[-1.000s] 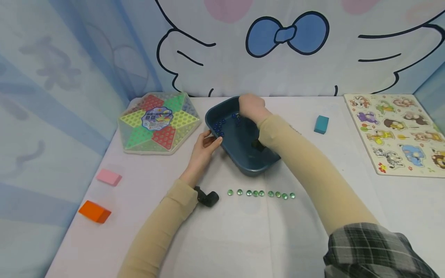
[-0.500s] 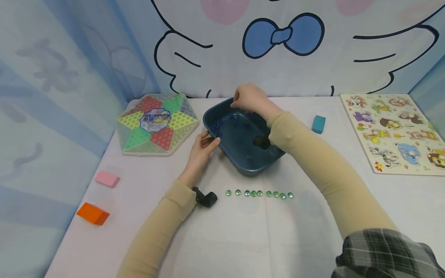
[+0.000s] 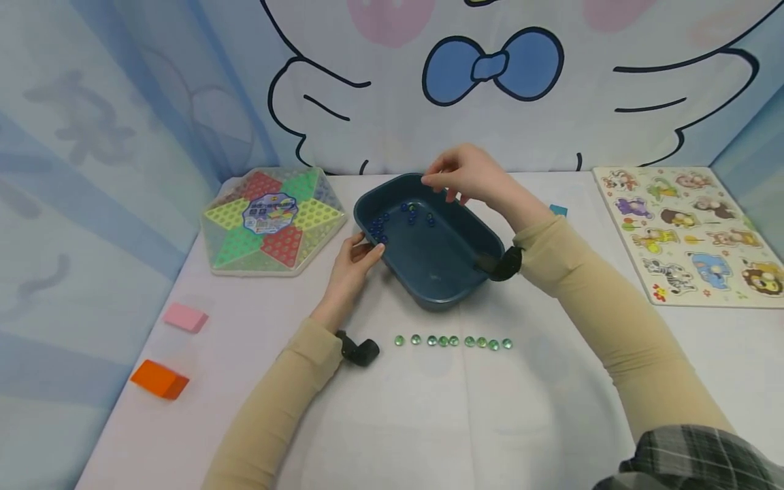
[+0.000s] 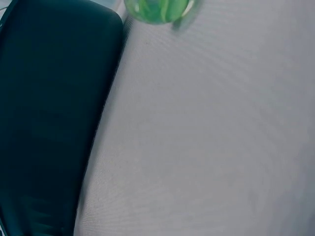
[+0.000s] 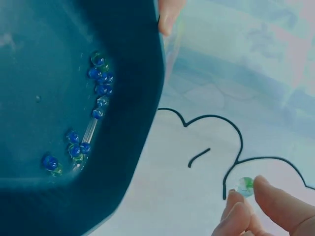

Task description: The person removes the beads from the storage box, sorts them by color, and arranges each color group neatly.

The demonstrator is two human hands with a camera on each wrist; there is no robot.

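Note:
A dark blue plastic basin (image 3: 435, 262) stands slantwise on the white table. My left hand (image 3: 349, 272) holds its near left corner, thumb and fingers at the side walls. Over the far right rim is my right hand (image 3: 468, 178). Thumb and fingertips pinch a clear marble with a green swirl (image 5: 245, 187) in the right wrist view. Several glass marbles (image 5: 102, 89), mostly blue, lie along the basin floor's edge. In front of the basin runs a row of green marbles (image 3: 453, 341); one green marble (image 4: 157, 9) shows at the top of the left wrist view.
At the back left lies a hexagonal Chinese checkers box (image 3: 272, 224). Pink (image 3: 186, 318) and orange (image 3: 160, 380) blocks lie on the left. A teal block (image 3: 558, 210) is partly hidden behind the right arm. An animal puzzle board (image 3: 692, 238) lies at right; a printed curtain (image 3: 404, 122) hangs behind.
My right hand has risen from inside the basin and moved right, over its far rim, with a marble pinched. The left hand keeps its place at the corner.

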